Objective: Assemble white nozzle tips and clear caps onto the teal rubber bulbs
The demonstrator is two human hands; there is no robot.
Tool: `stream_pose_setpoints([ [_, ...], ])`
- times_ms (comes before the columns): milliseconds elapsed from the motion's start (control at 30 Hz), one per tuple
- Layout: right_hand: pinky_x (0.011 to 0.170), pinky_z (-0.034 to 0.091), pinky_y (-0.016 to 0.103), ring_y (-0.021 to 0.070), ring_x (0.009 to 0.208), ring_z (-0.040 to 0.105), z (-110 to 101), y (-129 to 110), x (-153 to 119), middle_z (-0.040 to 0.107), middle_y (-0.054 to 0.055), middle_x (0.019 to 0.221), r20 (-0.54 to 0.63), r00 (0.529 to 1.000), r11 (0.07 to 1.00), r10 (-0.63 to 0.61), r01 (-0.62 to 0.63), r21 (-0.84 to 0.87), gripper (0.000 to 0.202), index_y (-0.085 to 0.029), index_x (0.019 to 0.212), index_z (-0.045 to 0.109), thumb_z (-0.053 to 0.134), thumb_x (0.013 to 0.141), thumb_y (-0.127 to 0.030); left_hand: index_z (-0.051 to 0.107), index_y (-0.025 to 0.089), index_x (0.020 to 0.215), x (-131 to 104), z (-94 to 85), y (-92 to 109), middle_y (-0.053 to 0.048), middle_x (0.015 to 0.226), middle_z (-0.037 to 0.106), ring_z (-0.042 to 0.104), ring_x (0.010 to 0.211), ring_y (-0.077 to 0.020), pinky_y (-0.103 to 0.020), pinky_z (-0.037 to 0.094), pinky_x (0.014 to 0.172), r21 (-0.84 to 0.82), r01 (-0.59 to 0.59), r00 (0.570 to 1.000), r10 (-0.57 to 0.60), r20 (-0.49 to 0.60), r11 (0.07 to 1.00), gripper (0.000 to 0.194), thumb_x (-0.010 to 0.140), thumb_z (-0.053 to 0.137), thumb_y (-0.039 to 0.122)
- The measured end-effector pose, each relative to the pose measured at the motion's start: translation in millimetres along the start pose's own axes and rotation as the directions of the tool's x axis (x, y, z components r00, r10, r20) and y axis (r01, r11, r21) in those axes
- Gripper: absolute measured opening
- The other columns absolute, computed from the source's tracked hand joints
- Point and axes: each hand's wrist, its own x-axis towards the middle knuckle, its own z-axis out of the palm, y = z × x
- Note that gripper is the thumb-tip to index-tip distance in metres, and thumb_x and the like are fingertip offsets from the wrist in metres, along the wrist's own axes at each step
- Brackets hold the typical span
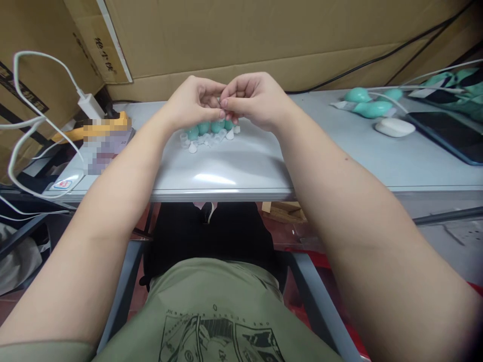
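Observation:
My left hand and my right hand meet above the far part of the desk, fingertips close together. Both are closed in a pinch; whatever lies between the fingers is too small and too covered to name. Just below them stand several teal rounded pieces, partly hidden by my hands. In front of these lie small clear plastic cups and several white cone-shaped pieces.
To the right are teal bulb-shaped pieces, a white rounded mouse-like object and a dark tablet or phone. White cables and a charger plug are at left, near a yellow object. Cardboard walls the back.

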Motion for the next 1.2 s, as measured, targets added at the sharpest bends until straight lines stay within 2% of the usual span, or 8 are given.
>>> stream_pose_setpoints([
  [100,0.092,0.06,0.053,0.0356,0.089,0.075,4,1,1,0.086,-0.001,0.094,-0.046,0.998,0.998,-0.036,0.039,0.058,0.026,-0.045,0.096,0.087,0.103,0.077,-0.039,0.096,0.047,0.103,3,-1.0,-8,0.001,0.092,0.088,0.078,0.101,-0.0329,-0.057,0.067,0.109,-0.077,-0.01,0.992,0.0,-0.126,0.997,0.028,0.078,0.106,0.057],
  [167,0.095,0.062,0.053,0.0362,0.094,0.078,4,0,2,0.085,-0.001,0.096,-0.066,0.997,0.996,-0.045,0.05,0.077,0.026,-0.045,0.097,0.087,0.101,0.077,-0.037,0.095,0.044,0.1,6,-5.1,-15,0.001,0.089,0.085,0.076,0.095,-0.0278,-0.052,0.07,0.107,-0.171,-0.017,0.981,-0.017,-0.195,0.985,0.026,0.081,0.109,0.053],
  [267,0.1,0.065,0.053,0.0359,0.099,0.081,5,4,4,0.086,0.0,0.097,-0.069,0.996,0.991,-0.049,0.057,0.118,0.024,-0.042,0.094,0.089,0.1,0.077,-0.03,0.093,0.033,0.089,12,-12.1,-22,0.0,0.095,0.09,0.084,0.096,-0.0224,-0.043,0.073,0.104,-0.345,-0.022,0.979,-0.05,-0.198,0.938,0.018,0.083,0.11,0.034],
  [400,0.109,0.068,0.055,0.0359,0.102,0.085,4,14,9,0.09,0.004,0.1,-0.064,0.997,0.985,-0.047,0.057,0.163,0.015,-0.037,0.09,0.093,0.1,0.08,-0.029,0.094,0.032,0.087,12,-17.1,-23,0.001,0.093,0.093,0.088,0.096,-0.0207,-0.038,0.075,0.098,-0.398,0.005,0.983,-0.077,-0.166,0.917,0.019,0.096,0.104,0.018],
  [567,0.1,0.073,0.049,0.0352,0.102,0.09,5,17,10,0.092,0.007,0.102,-0.095,0.995,0.984,-0.027,0.044,0.172,0.016,-0.035,0.09,0.095,0.108,0.085,-0.043,0.092,0.025,0.093,8,-20.0,-18,0.001,0.093,0.094,0.088,0.094,-0.0152,-0.031,0.075,0.096,-0.441,0.011,0.989,-0.076,-0.129,0.897,0.023,0.104,0.099,0.006],
  [733,0.102,0.071,0.052,0.0355,0.106,0.088,8,10,6,0.094,0.004,0.104,-0.088,0.996,0.985,-0.009,0.024,0.169,0.028,-0.038,0.09,0.094,0.114,0.076,-0.05,0.094,0.032,0.09,10,-25.4,-22,0.004,0.096,0.095,0.089,0.098,-0.019,-0.039,0.078,0.106,-0.391,-0.011,0.993,-0.034,-0.109,0.92,0.023,0.092,0.112,0.019],
  [1033,0.11,0.072,0.055,0.0389,0.115,0.089,4,10,10,0.094,0.004,0.107,-0.07,0.997,0.985,-0.02,0.031,0.17,0.02,-0.042,0.091,0.095,0.111,0.08,-0.047,0.093,0.04,0.084,7,-21.5,-14,0.007,0.099,0.094,0.091,0.112,-0.0252,-0.049,0.076,0.128,-0.345,0.038,0.987,-0.09,-0.135,0.938,0.025,0.074,0.115,0.033],
  [1200,0.116,0.071,0.057,0.0376,0.113,0.088,5,6,5,0.094,0.004,0.108,-0.082,0.996,0.988,-0.047,0.058,0.14,0.011,-0.042,0.09,0.095,0.102,0.086,-0.035,0.092,0.042,0.085,2,-22.0,-6,0.008,0.102,0.095,0.09,0.12,-0.0262,-0.049,0.074,0.136,-0.293,0.067,0.993,-0.093,-0.077,0.954,0.029,0.077,0.12,0.043],
])
